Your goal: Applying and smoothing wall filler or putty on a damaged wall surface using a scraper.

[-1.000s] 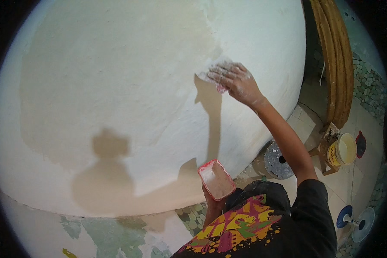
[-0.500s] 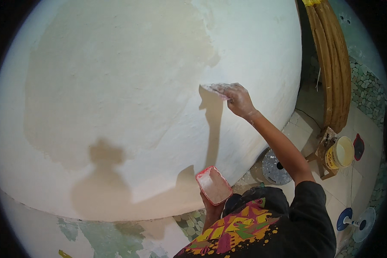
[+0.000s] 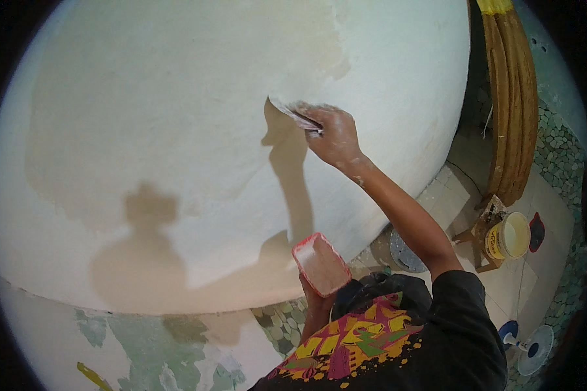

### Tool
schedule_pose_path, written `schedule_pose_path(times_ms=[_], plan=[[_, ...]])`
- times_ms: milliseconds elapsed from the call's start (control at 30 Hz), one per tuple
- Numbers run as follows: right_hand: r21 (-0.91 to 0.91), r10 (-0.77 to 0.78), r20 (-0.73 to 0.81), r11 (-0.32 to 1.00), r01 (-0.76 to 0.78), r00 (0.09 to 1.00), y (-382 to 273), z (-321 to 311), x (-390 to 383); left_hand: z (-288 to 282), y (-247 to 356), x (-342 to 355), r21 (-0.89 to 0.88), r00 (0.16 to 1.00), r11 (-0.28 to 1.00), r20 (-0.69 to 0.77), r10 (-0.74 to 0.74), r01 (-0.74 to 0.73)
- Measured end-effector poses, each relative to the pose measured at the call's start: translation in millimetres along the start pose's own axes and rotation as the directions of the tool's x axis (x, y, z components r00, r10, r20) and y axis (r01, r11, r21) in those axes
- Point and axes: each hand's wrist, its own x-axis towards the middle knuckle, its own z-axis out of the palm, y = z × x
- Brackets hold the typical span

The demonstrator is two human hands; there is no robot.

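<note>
My right hand (image 3: 336, 137) grips a thin, putty-smeared scraper (image 3: 283, 111), its blade edge lying at or very near the curved white wall (image 3: 385, 78). A beige, damp-looking area (image 3: 176, 85) covers the upper left of that wall; the blade is along its lower right side. Low in the middle, my left hand (image 3: 315, 302) holds a red-rimmed rectangular tub (image 3: 308, 262) from beneath, tilted so its inside shows. Pale putty (image 3: 331, 272) lies in the tub. Most of the left-hand fingers are hidden behind it.
At right, a pale bucket (image 3: 515, 234) stands by a small wooden stool (image 3: 488, 241). Brown ribbed column (image 3: 510, 98) rises behind. A grey disc (image 3: 406, 255) is on the floor beneath my right arm; a spool-like blue and white object (image 3: 527, 345) lies lower right.
My right hand has swept left and slightly up across the wall with the scraper. The tub in my left hand sits a little higher in view, and the whole view has shifted slightly.
</note>
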Motion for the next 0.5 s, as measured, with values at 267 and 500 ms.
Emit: schedule_pose_path(times_ms=[267, 500], plan=[[0.784, 0.491, 0.578, -0.111, -0.611, 0.652, 18, -15, -109, 35, 24, 26, -0.056, 0.996, 0.997, 0.072, 0.057, -0.053], [0.694, 0.582, 0.657, -0.220, -0.686, 0.478, 13, -35, -154, 55, 22, 45, 0.000, 0.991, 0.999, 0.123, 0.052, -0.053]])
